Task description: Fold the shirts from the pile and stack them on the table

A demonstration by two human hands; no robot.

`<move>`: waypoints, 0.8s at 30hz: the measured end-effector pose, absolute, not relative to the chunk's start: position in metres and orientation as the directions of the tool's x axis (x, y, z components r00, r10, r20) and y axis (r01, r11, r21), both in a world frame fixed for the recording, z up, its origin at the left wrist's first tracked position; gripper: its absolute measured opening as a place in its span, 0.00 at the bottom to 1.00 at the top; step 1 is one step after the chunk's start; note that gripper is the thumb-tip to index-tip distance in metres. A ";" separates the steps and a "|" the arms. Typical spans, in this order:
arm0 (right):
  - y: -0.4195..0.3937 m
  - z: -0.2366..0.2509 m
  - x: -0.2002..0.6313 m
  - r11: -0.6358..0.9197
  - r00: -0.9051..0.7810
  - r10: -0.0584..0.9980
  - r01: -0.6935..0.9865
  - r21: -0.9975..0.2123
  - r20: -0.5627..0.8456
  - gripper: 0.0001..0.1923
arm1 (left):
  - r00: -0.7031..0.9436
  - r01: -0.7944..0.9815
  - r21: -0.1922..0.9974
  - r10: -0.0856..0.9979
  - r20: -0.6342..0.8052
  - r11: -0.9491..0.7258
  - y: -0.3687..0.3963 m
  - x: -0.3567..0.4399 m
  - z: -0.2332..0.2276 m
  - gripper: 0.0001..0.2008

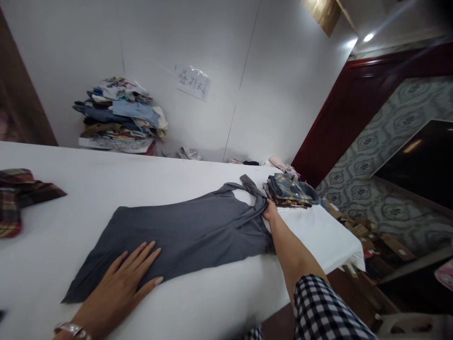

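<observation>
A dark grey shirt (184, 226) lies stretched across the white table (116, 179), its collar end toward the right. Flat on its near left part rests my left hand (130, 276), fingers spread. At the other end my right hand (269, 210) grips the grey cloth by the collar or a sleeve; which of the two I cannot tell. A loop of the fabric there leaves a gap where white shows through. Just beyond my right hand sits a stack of folded plaid shirts (292, 189).
A plaid garment (17, 196) lies at the table's left edge. Against the wall rises a tall pile of clothes (123, 115), with a paper sign (193, 82) beside it. Cardboard boxes (392, 245) stand on the floor at right, near a white stool (410, 326).
</observation>
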State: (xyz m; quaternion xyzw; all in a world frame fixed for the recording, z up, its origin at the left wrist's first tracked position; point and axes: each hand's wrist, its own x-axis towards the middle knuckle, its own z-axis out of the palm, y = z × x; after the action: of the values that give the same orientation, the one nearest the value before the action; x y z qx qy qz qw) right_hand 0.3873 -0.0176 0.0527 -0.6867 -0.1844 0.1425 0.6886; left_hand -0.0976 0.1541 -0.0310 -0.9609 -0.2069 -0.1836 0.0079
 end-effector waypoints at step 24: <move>-0.032 0.083 0.215 0.157 -0.134 0.987 0.886 -0.436 0.084 0.18 | 0.882 0.420 0.115 0.434 0.181 -0.900 0.149 -0.094 -0.011 0.27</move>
State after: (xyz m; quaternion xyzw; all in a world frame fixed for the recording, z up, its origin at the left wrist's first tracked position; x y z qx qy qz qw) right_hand 0.2151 -0.0323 0.0826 -0.6335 -0.7394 0.1421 0.1782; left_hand -0.0939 0.1492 -0.0105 -0.9695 -0.2203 -0.1015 -0.0360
